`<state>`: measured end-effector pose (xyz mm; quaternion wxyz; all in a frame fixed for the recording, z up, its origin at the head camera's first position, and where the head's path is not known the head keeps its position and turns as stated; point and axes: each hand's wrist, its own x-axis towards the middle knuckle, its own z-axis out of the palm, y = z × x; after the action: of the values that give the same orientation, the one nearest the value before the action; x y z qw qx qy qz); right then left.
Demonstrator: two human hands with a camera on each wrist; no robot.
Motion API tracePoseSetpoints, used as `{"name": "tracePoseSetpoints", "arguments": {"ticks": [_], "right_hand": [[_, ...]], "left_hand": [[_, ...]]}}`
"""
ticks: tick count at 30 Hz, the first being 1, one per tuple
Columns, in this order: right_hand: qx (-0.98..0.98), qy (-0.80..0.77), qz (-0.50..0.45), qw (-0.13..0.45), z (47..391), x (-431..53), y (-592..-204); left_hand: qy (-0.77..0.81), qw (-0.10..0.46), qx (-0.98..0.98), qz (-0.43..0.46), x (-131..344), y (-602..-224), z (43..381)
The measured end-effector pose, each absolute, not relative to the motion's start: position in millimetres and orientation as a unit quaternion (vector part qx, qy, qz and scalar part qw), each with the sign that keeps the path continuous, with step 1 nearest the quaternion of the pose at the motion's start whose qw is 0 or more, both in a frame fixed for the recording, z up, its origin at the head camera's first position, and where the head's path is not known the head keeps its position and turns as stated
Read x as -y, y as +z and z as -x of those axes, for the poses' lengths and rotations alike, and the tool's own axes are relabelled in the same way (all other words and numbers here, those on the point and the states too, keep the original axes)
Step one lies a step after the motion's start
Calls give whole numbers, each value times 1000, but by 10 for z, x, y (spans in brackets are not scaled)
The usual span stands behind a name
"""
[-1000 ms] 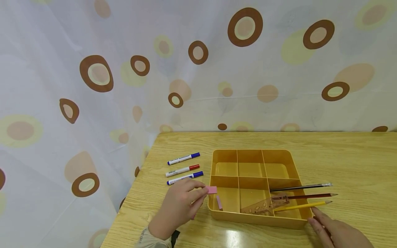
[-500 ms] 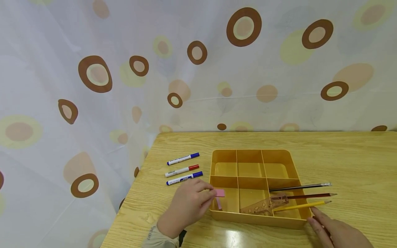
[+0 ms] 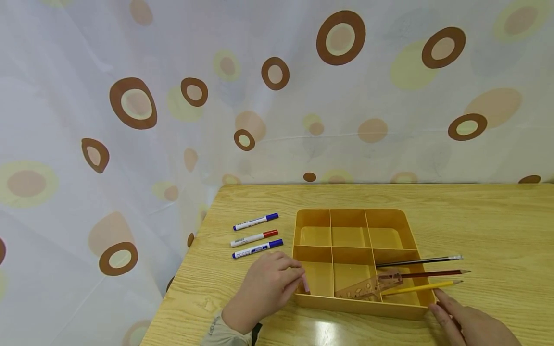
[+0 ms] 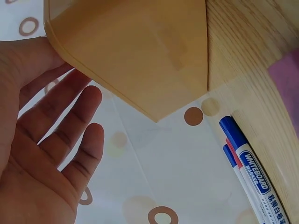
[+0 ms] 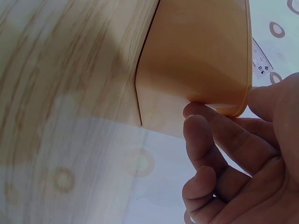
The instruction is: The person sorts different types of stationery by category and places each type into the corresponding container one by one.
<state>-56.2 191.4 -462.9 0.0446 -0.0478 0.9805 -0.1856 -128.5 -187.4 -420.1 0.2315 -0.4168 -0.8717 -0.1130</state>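
A yellow compartment tray (image 3: 311,300) sits on the table. My left hand (image 3: 268,281) reaches over its left rim, thumb and forefinger bent inside the front-left compartment. A pink eraser (image 3: 306,284) stands there at the fingertips; whether they hold another one I cannot tell. In the left wrist view the other fingers (image 4: 84,112) spread loosely outside the tray wall. My right hand (image 3: 472,319) grips the front-right corner, thumb at the rim and fingers against the outer wall. A clear pinkish ruler (image 3: 363,288) lies across the front-middle and front-right compartments.
A black pencil (image 3: 424,261), a dark red pencil (image 3: 437,274) and a yellow pencil (image 3: 428,287) stick out over the tray's right wall. Left of the tray lie a blue-capped marker (image 3: 255,221), a red-capped marker (image 3: 253,238) and another blue-capped marker (image 3: 257,249). A patterned curtain (image 3: 277,120) hangs behind the table.
My left hand has moved right and over the tray's rim with a pink eraser, which has dropped out of sight at the fingertips. My right hand has stayed at the corner.
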Motion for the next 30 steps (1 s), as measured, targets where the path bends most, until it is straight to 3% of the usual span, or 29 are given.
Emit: {"name": "tracePoseSetpoints", "arguments": {"ticks": [18,24,30], "right_hand": [[-980,-187,52,36,551,-1917,-4637],[-978,-196,68,4,540,-1943,-4679],[-978,-198,61,0,543,-1938,-4693]], "left_hand": [[-150,233,874,398,1982,-4243,1231],[-161,237,885,366,2150,-4291,1161],[-131,188,923,310,2362,-4364,1061]]}}
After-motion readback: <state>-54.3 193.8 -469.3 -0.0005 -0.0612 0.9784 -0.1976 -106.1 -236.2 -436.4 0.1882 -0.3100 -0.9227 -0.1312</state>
